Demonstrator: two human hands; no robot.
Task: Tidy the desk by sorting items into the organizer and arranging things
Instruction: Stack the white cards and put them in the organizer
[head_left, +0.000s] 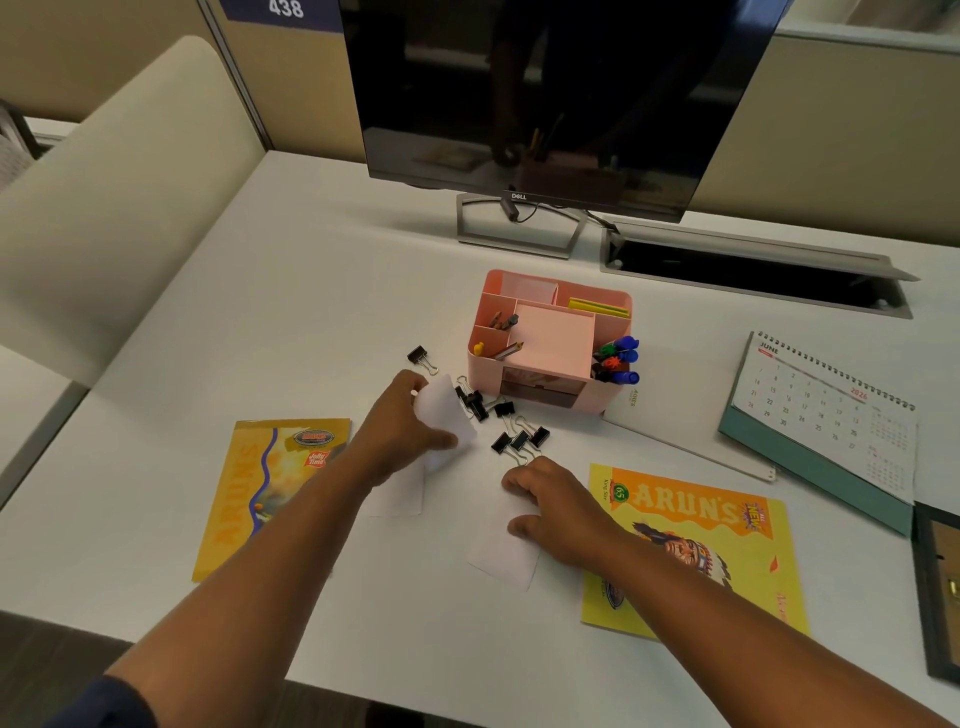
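The left hand (402, 426) has a curled grip on a small white paper slip (445, 413), thumb and fingers pinching it so that it lifts and bends above the desk (270, 291); a second white slip (397, 491) lies flat just under that wrist. The right hand (553, 506) rests with bent fingers on a third white slip (503, 558), pressing its upper edge to the desk, though whether the fingers actually pinch it cannot be told. Between and just beyond the two hands lies a scatter of black binder clips (519, 439), with one more clip (421, 358) apart to the left. Right behind the clips stands the pink organizer (550, 340): crayons (504, 321) and a pencil (509, 351) sit in its left compartments, a pink notepad (556, 335) in the middle, yellow sticky notes (597, 307) at the back right, and coloured markers (618, 358) in the right side pocket. A yellow booklet (249, 499) lies flat left of the left forearm, and another yellow book (717, 545) lies under the right forearm. A desk calendar (826, 415) stands to the right, a white ruler (691, 447) lies between it and the organizer, and a dark monitor (545, 93) stands at the back.
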